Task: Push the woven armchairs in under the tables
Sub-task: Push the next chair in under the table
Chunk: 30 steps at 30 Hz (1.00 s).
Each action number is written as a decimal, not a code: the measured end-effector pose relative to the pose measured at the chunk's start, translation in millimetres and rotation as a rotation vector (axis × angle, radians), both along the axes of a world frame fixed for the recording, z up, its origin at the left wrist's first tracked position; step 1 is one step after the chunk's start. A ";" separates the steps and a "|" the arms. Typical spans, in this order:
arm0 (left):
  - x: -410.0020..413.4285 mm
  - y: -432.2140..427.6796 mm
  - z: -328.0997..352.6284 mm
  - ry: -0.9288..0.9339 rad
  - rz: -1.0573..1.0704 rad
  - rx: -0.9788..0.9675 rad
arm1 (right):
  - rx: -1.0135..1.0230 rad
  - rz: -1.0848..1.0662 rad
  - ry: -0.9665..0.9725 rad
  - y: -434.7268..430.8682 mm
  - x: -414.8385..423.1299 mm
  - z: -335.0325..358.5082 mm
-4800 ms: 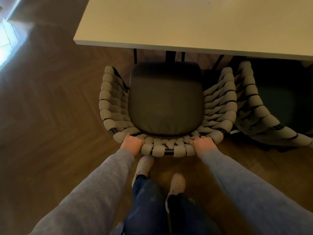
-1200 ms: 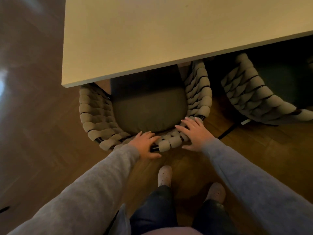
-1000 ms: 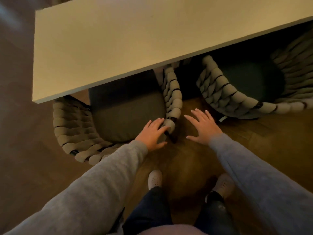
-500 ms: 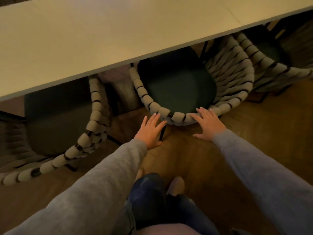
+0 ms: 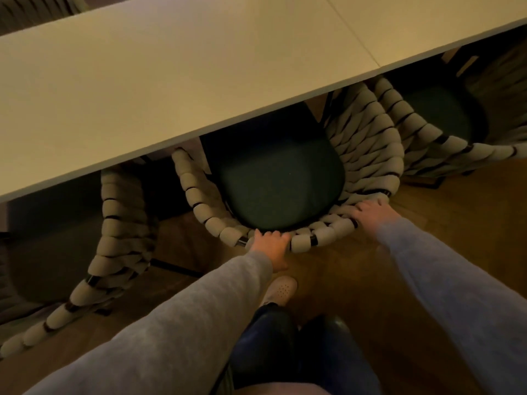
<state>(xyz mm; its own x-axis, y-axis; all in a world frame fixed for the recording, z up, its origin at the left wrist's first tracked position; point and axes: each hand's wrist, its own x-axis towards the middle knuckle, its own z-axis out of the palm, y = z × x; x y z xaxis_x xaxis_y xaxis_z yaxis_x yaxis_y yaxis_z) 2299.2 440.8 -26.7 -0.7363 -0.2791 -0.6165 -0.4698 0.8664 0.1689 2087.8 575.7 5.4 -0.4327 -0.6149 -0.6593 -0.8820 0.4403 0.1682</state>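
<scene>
Head camera looks down at a long pale table [image 5: 171, 81] with three woven armchairs along its near side. A thin line in the top, far to the right, shows where a second table [image 5: 442, 21] joins it.

The middle armchair [image 5: 368, 143] is the one being held. It has fat rope loops in a light sandy colour, wound round a dark frame, and a dark green cushion [image 5: 279, 183]. The front of the seat is under the table edge. The round back sticks out toward the person, over the brown wood floor [image 5: 356, 280].

The left hand [image 5: 269, 246] holds the back rim near its middle. Its fingers bend over the top of the rope and the thumb hangs below. The right hand [image 5: 370, 213] holds the same rim further to the right, where the back turns into the side. Its fingers lie bent over the rope too. Both arms wear grey sleeves [image 5: 199, 309].

The left armchair [image 5: 119, 223] stands close by, partly under the table, with its back curving out to the left. The right armchair [image 5: 413, 129] stands just beside the middle one, and their rope sides look as if they touch. Its green seat is mostly in shadow under the table.

One pale shoe [image 5: 281, 289] with small holes stands on the floor just behind the left hand, below dark blue trousers [image 5: 271, 337].
</scene>
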 end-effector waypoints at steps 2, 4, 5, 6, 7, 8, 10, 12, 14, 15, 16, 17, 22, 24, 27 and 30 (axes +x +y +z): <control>-9.4 3.0 -5.4 -0.015 0.031 -0.010 | 0.084 0.067 0.008 -7.6 -14.0 -0.3; -16.4 5.3 -9.0 -0.028 0.074 -0.028 | 0.137 0.140 0.021 -13.3 -29.2 -2.8; -18.9 6.2 -9.9 -0.028 0.096 -0.041 | 0.144 0.157 0.028 -15.6 -38.2 -3.0; -21.2 7.7 -11.2 -0.022 0.121 -0.058 | 0.152 0.168 0.031 -17.5 -48.0 -3.9; -23.3 9.4 -12.4 -0.014 0.144 -0.079 | 0.168 0.187 0.030 -20.2 -58.3 -4.6; -24.2 12.2 -14.1 -0.009 0.166 -0.099 | 0.191 0.213 0.023 -21.2 -66.9 -6.8; -24.9 13.0 -15.0 0.005 0.195 -0.130 | 0.199 0.250 -0.006 -22.1 -76.2 -11.1; -26.3 15.9 -16.2 -0.005 0.246 -0.136 | 0.139 0.279 -0.044 -17.2 -82.0 -17.6; -26.5 18.9 -17.6 -0.011 0.280 -0.150 | 0.046 0.321 -0.058 -8.0 -82.0 -22.5; -26.4 21.2 -18.0 -0.002 0.305 -0.153 | 0.004 0.340 -0.062 -4.0 -80.8 -24.5; -26.0 23.4 -18.2 0.002 0.332 -0.155 | -0.030 0.349 -0.065 -0.8 -78.8 -26.4; -25.9 25.8 -17.2 0.000 0.349 -0.158 | -0.049 0.352 -0.066 1.3 -77.0 -28.0; -19.7 49.4 -7.6 -0.039 0.348 -0.153 | -0.059 0.373 -0.073 20.0 -69.4 -34.1; -14.5 61.3 -3.9 -0.075 0.306 -0.160 | -0.027 0.371 -0.079 27.1 -61.9 -32.5; -4.7 74.4 -2.1 -0.108 0.292 -0.167 | 0.025 0.398 -0.080 34.5 -48.0 -28.5; 3.2 76.5 -0.9 -0.119 0.299 -0.151 | 0.014 0.419 -0.091 39.5 -41.0 -27.8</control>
<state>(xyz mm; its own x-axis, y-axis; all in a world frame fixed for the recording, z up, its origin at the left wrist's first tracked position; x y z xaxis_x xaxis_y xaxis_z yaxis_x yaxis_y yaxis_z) 2302.3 517.3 -27.6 -0.5338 -0.5662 -0.6281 -0.7151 0.6987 -0.0221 2046.8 615.3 -22.4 -0.0867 -0.7160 -0.6927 -0.9957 0.0389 0.0844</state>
